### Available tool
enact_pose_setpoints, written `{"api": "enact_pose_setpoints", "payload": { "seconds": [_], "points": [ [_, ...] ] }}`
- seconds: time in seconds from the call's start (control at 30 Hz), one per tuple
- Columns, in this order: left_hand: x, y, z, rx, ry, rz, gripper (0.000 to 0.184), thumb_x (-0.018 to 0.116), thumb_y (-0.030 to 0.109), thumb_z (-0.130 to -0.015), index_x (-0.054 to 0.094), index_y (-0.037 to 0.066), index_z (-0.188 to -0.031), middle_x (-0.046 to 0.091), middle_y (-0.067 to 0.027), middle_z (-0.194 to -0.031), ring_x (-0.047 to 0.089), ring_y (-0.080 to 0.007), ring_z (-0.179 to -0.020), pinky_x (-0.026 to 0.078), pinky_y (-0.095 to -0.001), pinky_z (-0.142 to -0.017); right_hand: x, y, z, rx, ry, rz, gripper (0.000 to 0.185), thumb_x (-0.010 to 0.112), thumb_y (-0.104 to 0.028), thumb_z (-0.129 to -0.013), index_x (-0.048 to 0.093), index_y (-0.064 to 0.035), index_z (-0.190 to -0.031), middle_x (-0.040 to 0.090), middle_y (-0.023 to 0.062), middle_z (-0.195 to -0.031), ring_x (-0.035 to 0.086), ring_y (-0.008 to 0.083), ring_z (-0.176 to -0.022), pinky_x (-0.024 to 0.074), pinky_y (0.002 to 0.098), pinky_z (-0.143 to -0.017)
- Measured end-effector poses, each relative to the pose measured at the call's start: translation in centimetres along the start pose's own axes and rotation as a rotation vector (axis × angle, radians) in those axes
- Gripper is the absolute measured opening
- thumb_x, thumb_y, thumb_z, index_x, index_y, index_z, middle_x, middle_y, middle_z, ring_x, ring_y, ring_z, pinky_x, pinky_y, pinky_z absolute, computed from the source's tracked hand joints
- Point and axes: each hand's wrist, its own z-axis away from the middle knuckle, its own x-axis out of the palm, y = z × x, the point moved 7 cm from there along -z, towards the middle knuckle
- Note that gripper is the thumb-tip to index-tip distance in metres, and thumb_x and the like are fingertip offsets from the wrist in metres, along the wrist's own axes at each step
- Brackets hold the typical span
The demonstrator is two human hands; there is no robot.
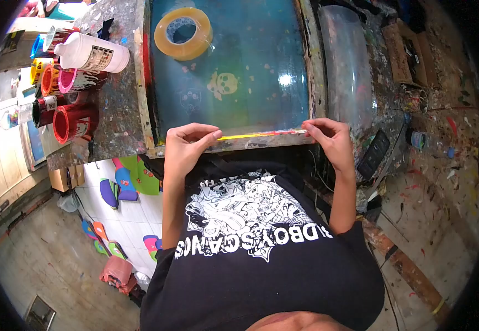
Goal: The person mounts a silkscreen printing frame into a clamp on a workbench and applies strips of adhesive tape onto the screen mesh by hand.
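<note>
A wood-framed printing screen [234, 105] with blue mesh and faint skull designs lies in front of me. Along its near edge runs a thin clear strip of tape [261, 133], with yellow and red colour showing along it. My left hand [191, 144] pinches the strip's left end between thumb and fingers. At the right end, my right hand [330, 140] pinches it the same way, close to the frame's near right corner. A large roll of clear tape [162, 34] rests flat on the mesh at the far left, apart from both hands.
Left of the screen, a white bottle [113, 57] lies beside several open paint cans, including a red can [82, 124]. A clear plastic roll [350, 66] is right of the frame. Farther right are a cardboard box [410, 55] and a dark phone-like object [373, 154].
</note>
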Motion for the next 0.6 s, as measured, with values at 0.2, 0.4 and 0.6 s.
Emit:
{"api": "enact_pose_setpoints", "payload": {
  "seconds": [0.2,0.4,0.6],
  "points": [
    [0.2,-2.2,-1.7,-0.084,-0.033,-0.032,0.019,0.076,0.013,-0.089,0.077,-0.004,-0.098,0.076,-0.0076,-0.082,0.067,-0.0088,-0.072,0.053,-0.0243,-0.067,0.2,0.2,-1.0,-0.004,0.040,0.190,0.016,0.077,-0.014,-0.089,0.079,0.0001,-0.097,0.069,0.0038,-0.083,0.059,0.0088,-0.070,0.0451,0.0265,-0.062],
    [0.1,-2.8,-3.1,-0.084,0.025,-0.345,0.022,0.080,0.019,-0.083,0.079,0.000,-0.094,0.075,-0.0087,-0.075,0.064,-0.0086,-0.067,0.050,-0.0268,-0.063,0.2,-0.3,-1.6,-0.036,0.105,0.372,0.017,0.082,-0.015,-0.081,0.080,-0.0021,-0.091,0.069,0.0092,-0.079,0.061,0.0148,-0.067,0.0458,0.0304,-0.063],
    [0.6,-3.6,-4.0,-0.089,0.030,-0.416,0.025,0.083,0.019,-0.081,0.078,-0.002,-0.094,0.077,-0.0102,-0.082,0.070,-0.0123,-0.073,0.054,-0.0275,-0.070,1.0,-1.0,-1.6,-0.034,0.228,0.624,0.015,0.080,-0.020,-0.079,0.080,-0.0074,-0.086,0.067,0.0093,-0.078,0.066,0.0240,-0.068,0.0502,0.0358,-0.065]
  ]
}}
